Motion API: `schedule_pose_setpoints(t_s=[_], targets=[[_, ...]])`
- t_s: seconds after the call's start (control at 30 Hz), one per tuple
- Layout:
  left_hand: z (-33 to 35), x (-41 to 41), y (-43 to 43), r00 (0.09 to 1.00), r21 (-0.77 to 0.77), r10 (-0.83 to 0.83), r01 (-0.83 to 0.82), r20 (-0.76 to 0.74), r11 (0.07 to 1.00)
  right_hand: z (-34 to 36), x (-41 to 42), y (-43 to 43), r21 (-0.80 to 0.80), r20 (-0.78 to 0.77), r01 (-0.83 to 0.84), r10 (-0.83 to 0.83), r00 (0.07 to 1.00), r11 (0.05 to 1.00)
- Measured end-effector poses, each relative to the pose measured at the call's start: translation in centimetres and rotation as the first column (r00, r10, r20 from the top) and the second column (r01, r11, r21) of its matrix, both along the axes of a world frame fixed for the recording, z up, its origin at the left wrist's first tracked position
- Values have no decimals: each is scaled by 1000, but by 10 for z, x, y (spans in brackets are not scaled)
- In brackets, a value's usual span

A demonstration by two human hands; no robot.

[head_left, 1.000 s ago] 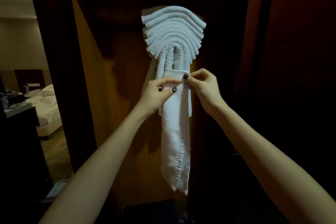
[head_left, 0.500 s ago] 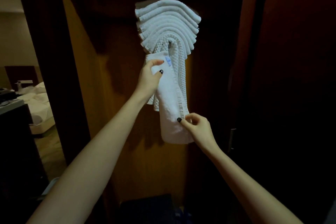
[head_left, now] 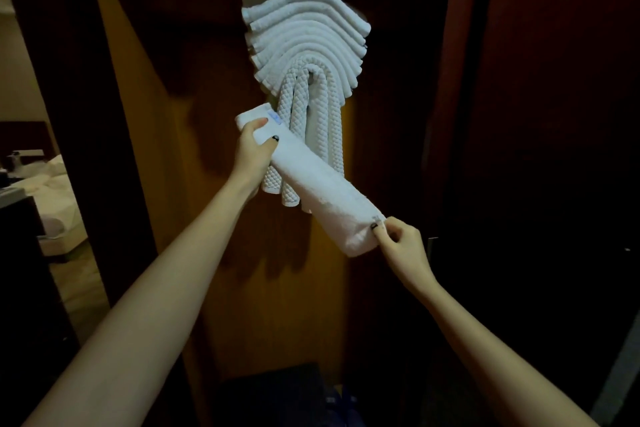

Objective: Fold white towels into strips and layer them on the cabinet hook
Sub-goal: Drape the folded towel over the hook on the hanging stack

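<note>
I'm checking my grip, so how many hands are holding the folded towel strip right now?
2. The left hand grips the upper end of the folded towel strip, beside the hanging waffle-weave towels; the right hand pinches its lower corner.

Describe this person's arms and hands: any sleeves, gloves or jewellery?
Both forearms are bare, with no sleeves in view. The left hand and right hand wear no gloves, and I see no rings or watch. The visible nails are painted dark, nearly black.

Folded white towel strip [head_left: 313, 185], slanting down to the right, gripped at both ends, overlapping arched stack of hung towels [head_left: 304, 33].
</note>
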State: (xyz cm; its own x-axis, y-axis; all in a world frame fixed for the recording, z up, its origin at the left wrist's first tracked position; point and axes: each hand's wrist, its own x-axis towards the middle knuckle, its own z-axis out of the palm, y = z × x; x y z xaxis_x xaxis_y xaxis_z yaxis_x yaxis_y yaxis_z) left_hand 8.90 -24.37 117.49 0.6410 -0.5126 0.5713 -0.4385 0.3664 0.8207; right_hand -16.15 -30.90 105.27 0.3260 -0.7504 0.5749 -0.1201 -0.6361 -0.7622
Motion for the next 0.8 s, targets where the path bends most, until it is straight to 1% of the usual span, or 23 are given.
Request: schedule_pose_setpoints(t_s=[0.13,0.27,0.37,0.47,0.57,0.67,0.73,0.8], targets=[[-12,7,-2,995,13,-53,55,-84,998,11,-12,0,-11,52,-19,20,998,1000],[-20,7,-5,989,-11,-94,93,-115,996,14,-18,5,-14,113,15,-13,994,1000],[-23,8,-4,988,-14,-97,96,-117,995,14,-20,9,36,147,7,-12,989,999],[-28,9,-1,988,-7,-106,106,-112,994,13,-21,11,71,142,-17,7,990,997],[-30,9,2,975,-17,-150,149,-162,989,13,-22,13,150,90,-90,77,993,985],[-23,6,8,939,-93,-229,213,-255,973,11,-21,17,206,47,-152,145,988,967],[-16,3,12,920,-142,-280,249,-274,958,6,-20,18,274,88,-204,187,978,940],[-8,0,16,909,-167,-316,279,-270,946,3,-20,19,387,128,-304,276,953,870]])
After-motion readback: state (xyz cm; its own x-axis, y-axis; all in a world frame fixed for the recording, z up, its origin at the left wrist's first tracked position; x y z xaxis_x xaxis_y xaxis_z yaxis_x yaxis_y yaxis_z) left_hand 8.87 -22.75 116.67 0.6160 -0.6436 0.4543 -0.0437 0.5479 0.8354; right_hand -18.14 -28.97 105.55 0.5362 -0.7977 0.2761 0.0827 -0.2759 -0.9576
